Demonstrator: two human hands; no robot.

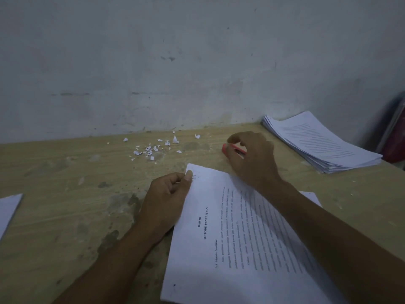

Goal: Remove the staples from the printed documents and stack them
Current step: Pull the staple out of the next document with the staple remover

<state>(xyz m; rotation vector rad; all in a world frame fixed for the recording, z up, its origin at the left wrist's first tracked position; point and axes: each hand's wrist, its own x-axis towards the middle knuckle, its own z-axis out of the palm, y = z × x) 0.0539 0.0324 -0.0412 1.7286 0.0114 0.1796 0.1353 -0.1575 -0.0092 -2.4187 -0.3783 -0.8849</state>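
A printed document headed "BAB III" lies on the wooden table in front of me. My left hand pinches its top left corner, thumb on top beside the staples. Beyond the document my right hand reaches over a red tool lying on the table, fingers curled around it. A stack of printed sheets sits at the far right against the wall.
Several torn paper scraps are scattered near the wall at mid-table. Another sheet's corner shows at the left edge. A red and dark object stands beyond the table's right end. The wall closes the far side.
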